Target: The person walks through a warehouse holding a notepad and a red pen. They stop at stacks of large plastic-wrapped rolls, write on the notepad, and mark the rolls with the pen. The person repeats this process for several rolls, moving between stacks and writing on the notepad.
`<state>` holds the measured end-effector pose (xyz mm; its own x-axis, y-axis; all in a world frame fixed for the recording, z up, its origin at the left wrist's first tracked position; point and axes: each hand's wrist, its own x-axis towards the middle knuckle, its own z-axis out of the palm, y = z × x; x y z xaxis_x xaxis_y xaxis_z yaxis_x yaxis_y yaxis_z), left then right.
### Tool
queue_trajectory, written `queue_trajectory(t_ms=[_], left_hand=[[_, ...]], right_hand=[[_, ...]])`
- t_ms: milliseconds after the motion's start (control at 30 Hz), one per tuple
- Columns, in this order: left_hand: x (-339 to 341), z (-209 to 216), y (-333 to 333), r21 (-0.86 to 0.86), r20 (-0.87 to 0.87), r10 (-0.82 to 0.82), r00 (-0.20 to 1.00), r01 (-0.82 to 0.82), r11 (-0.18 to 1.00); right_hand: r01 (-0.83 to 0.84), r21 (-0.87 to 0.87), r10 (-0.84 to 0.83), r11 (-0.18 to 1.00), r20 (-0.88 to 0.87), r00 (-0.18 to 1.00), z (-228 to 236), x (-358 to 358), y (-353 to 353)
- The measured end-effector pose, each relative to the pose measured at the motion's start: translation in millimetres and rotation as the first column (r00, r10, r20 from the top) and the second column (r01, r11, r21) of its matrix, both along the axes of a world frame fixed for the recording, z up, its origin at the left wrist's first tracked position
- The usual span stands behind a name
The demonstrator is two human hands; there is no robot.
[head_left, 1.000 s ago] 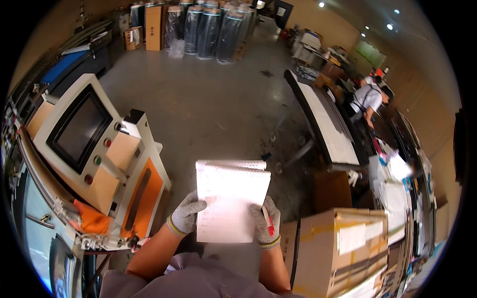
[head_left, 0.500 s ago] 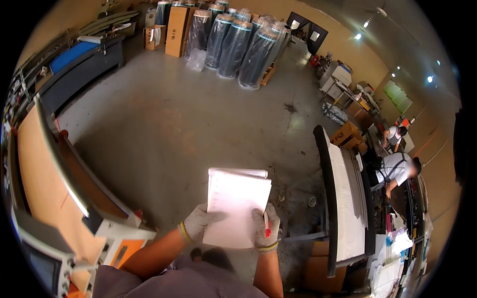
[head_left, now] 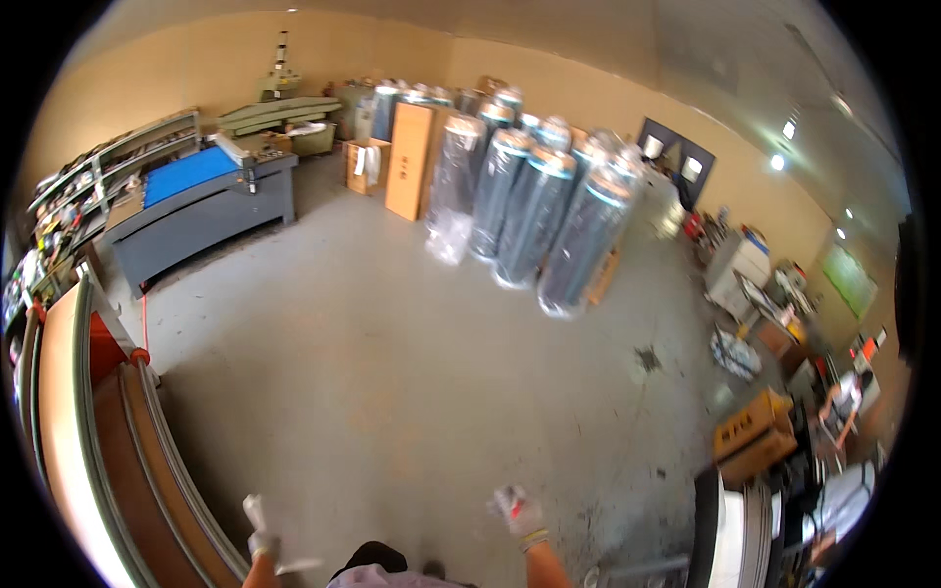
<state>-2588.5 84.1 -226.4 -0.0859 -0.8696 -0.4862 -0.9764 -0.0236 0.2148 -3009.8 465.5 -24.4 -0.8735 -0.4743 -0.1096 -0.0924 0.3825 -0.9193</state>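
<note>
My left hand [head_left: 263, 542], in a pale knitted glove, hangs low at the lower left, beside the long machine. A thin white edge [head_left: 299, 565] shows beside it, the notepad seen nearly edge-on, and the fingers appear closed on it. Much of the pad is hidden or blurred. My right hand [head_left: 520, 514], gloved alike with a yellow cuff, is held out at the lower middle over the grey floor. Its fingers are closed around a pen [head_left: 517, 509], of which only a red part shows. The two hands are well apart.
The long machine [head_left: 108, 431] with a wooden bed runs along my left. Ahead stand several plastic-wrapped rolls [head_left: 534, 211] and a tall carton [head_left: 407, 162]. A blue-topped table [head_left: 196, 176] is at far left. At right are a box [head_left: 753, 436], a white roll rack [head_left: 730, 539] and co-workers.
My view has lifted toward the room. Both hands have parted; the right has let go of the notepad and keeps the pen, while the left has swung down to the side with the pad.
</note>
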Motion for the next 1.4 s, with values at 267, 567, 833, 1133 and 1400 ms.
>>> queue_trajectory(t_ms=[267,567,833,1133,1400], left_hand=[[-80,13,-103,-0.019,0.105,0.389,0.915,-0.389,0.921],[-454,-1,-433,-0.108,-0.034,-0.033,0.999,0.029,0.994],[-782,82,-722,-0.178,-0.369,-0.134,0.92,0.072,0.981],[-656,-57,-914,-0.012,0.462,-0.362,0.81,0.414,0.91],[-846,-15,-1212,0.05,0.198,0.37,0.908,-0.386,0.921]], right_hand=[[-0.281,-0.22,0.308,0.934,0.098,0.946,38,-206,-305],[0.143,-0.33,0.029,0.933,0.465,0.885,-33,-501,-512],[0.056,-0.008,-0.056,0.998,0.065,0.996,-65,-760,-766],[-0.57,-0.092,0.575,0.816,0.041,0.817,70,-872,-1259],[-0.274,0.042,0.25,0.961,0.298,0.921,-89,-1083,-1485]])
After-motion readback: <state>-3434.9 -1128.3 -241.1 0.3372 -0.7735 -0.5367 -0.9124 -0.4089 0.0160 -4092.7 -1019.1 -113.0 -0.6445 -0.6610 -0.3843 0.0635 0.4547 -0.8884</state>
